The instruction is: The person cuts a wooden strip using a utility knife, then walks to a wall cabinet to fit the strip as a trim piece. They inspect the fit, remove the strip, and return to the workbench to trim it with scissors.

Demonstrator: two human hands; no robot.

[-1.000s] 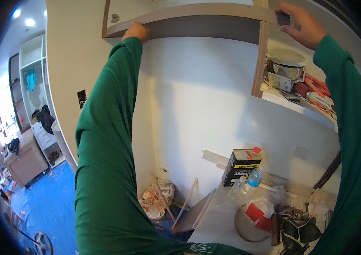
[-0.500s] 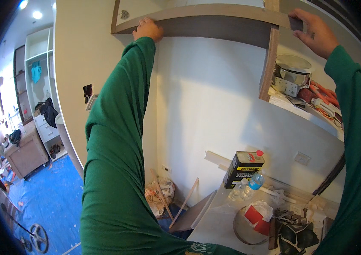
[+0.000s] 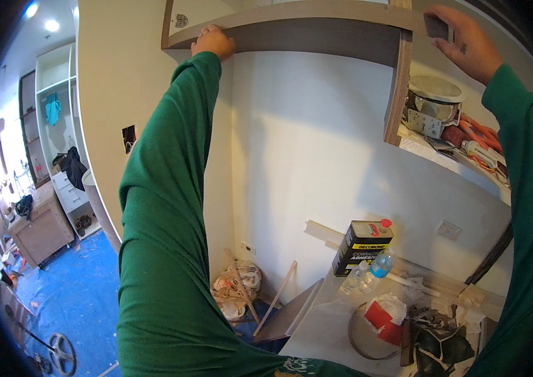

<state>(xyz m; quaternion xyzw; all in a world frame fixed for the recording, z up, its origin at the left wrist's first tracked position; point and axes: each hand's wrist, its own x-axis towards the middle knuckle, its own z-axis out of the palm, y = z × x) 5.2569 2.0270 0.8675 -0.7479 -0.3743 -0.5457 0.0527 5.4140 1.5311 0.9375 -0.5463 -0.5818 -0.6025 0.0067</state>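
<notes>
A long, thin wood-look strip [image 3: 317, 10] runs along the front lower edge of a wall cabinet with a dark underside [image 3: 317, 39]. Near the cabinet's left corner, my left hand [image 3: 214, 43] is closed over the strip, fingers bent against the edge. My right hand [image 3: 464, 44] pinches the strip's dark right end between thumb and fingers, where it sticks out past the cabinet's upright side [image 3: 398, 88]. Whether the strip touches the edge along its whole length I cannot tell.
An open shelf [image 3: 461, 164] at right holds a lidded container [image 3: 436, 94] and orange cable [image 3: 481, 133]. Below, a counter [image 3: 317, 330] bears a black-and-yellow can [image 3: 359, 248], plastic bottles [image 3: 379, 267] and a round band [image 3: 354, 342]. Blue sheeting [image 3: 84, 283] covers the floor at left.
Both hands keep their places on the strip. The view has shifted slightly, and my left arm appears a little further left.
</notes>
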